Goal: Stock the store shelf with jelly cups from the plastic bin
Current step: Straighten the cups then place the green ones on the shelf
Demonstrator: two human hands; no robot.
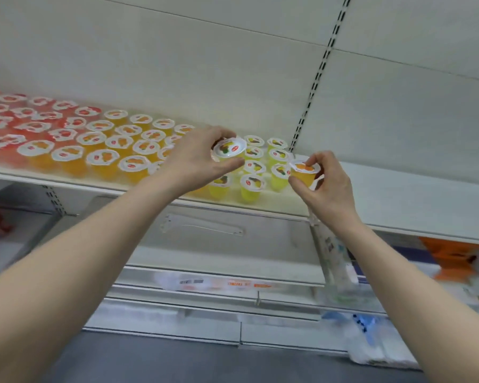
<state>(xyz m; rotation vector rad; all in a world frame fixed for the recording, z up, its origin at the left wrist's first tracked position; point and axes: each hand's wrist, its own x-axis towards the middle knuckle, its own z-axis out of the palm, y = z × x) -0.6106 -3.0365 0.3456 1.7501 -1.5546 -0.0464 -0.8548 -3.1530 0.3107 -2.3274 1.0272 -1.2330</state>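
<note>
The white store shelf [398,194] carries rows of jelly cups: red ones [0,123] at the left, orange ones [103,158] in the middle, yellow ones [252,186] toward the right. My left hand [197,158] grips a yellow jelly cup [228,149] just above the yellow rows. My right hand [327,186] pinches an orange jelly cup [304,171] by its rim and side, right of the yellow cups over the shelf's front. The plastic bin is out of view.
A slotted upright [318,76] runs up the white back panel behind the cups. The shelf right of the yellow cups is bare. Lower shelves [233,283] hold blurred packets, price labels and an orange package [451,255] at right.
</note>
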